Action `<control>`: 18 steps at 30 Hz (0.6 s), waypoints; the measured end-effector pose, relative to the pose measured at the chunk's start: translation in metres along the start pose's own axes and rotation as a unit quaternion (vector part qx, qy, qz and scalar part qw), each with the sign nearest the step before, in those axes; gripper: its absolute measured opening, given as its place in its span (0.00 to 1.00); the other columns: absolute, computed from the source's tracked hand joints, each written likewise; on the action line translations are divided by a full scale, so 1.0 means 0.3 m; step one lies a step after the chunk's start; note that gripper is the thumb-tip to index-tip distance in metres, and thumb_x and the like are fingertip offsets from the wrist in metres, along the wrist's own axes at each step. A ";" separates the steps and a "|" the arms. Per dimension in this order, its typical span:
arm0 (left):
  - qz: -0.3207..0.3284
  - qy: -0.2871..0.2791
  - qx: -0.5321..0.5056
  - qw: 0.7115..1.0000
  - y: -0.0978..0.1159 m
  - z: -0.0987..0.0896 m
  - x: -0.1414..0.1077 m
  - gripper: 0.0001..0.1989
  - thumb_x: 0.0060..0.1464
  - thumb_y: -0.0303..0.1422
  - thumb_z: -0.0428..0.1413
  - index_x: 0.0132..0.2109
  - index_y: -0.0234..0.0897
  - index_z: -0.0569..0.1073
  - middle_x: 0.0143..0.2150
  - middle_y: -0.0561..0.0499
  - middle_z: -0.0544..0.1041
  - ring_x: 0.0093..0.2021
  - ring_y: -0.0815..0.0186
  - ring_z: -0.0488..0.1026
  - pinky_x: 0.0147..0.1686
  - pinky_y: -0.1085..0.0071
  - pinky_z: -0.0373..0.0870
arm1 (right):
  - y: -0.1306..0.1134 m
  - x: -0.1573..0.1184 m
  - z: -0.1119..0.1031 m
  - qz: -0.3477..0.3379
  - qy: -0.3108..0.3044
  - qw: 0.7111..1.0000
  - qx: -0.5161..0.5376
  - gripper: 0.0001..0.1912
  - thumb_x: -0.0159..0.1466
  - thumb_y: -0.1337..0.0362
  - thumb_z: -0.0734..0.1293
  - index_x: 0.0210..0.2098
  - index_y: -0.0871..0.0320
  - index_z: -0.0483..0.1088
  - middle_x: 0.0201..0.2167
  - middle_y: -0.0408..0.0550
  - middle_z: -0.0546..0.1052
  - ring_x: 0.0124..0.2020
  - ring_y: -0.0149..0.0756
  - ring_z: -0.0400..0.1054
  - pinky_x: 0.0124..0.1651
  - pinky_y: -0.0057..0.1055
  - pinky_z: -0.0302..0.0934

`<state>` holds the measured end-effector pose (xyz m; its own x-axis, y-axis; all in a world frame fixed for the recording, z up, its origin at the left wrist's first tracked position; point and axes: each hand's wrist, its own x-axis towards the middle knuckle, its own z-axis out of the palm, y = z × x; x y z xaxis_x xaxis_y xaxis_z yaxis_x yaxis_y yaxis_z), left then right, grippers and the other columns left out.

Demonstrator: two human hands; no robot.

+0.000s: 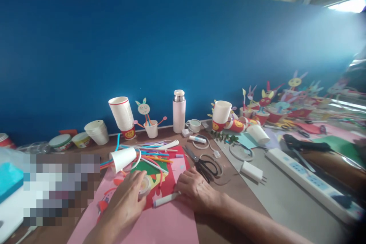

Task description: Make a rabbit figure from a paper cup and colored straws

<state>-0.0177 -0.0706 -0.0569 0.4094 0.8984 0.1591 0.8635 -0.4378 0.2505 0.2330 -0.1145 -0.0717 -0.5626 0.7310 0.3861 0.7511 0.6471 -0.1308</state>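
My left hand [130, 194] is curled round a small round roll of clear tape [144, 186] above the pink paper [168, 225]. Its fingers touch the roll's left and near sides. Just to the right, my right hand [196, 190] rests with bent fingers on the red and pink sheets, at the end of a white marker [166, 199]; whether its fingers grip the marker is hidden. Black scissors [204, 164] lie beyond my right hand. A white paper cup [122, 159] lies on its side behind my left hand, beside colourful pipe cleaners [154, 155].
At the back stand stacked cups [121, 114], a rabbit figure in a cup [143, 108], a pink thermos [179, 112] and another cup stack [221, 112]. A power strip [311, 183], a white charger [252, 171] and several rabbit cups are on the right.
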 end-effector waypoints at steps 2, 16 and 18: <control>0.033 0.003 -0.006 0.999 -0.003 0.010 0.016 0.25 0.42 0.28 0.48 0.52 0.37 0.65 0.53 0.40 0.70 0.54 0.52 0.65 0.47 0.58 0.64 | -0.002 -0.002 0.012 -0.001 0.002 1.000 0.005 0.07 0.62 0.60 0.61 0.31 0.56 0.66 0.29 0.44 0.70 0.31 0.33 0.60 0.35 0.31 0.46; 0.132 0.054 -0.073 0.987 0.040 0.039 0.078 0.24 0.43 0.23 0.49 0.50 0.41 0.66 0.47 0.47 0.70 0.48 0.58 0.67 0.48 0.60 0.63 | -0.010 0.007 0.043 0.006 0.012 1.000 0.028 0.05 0.59 0.61 0.63 0.31 0.56 0.66 0.29 0.44 0.70 0.31 0.34 0.60 0.36 0.31 0.49; 0.132 0.062 -0.078 0.986 0.035 0.043 0.075 0.20 0.48 0.28 0.50 0.50 0.41 0.66 0.47 0.46 0.71 0.47 0.58 0.67 0.48 0.60 0.64 | -0.011 0.009 0.034 -0.001 0.017 0.999 0.028 0.06 0.60 0.59 0.63 0.32 0.56 0.67 0.28 0.44 0.70 0.31 0.33 0.61 0.35 0.30 0.49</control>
<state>0.0044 -0.0546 -0.0629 0.5668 0.7450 0.3517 0.6712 -0.6652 0.3273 0.2256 -0.1125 -0.0795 -0.5510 0.7230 0.4168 0.7289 0.6602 -0.1816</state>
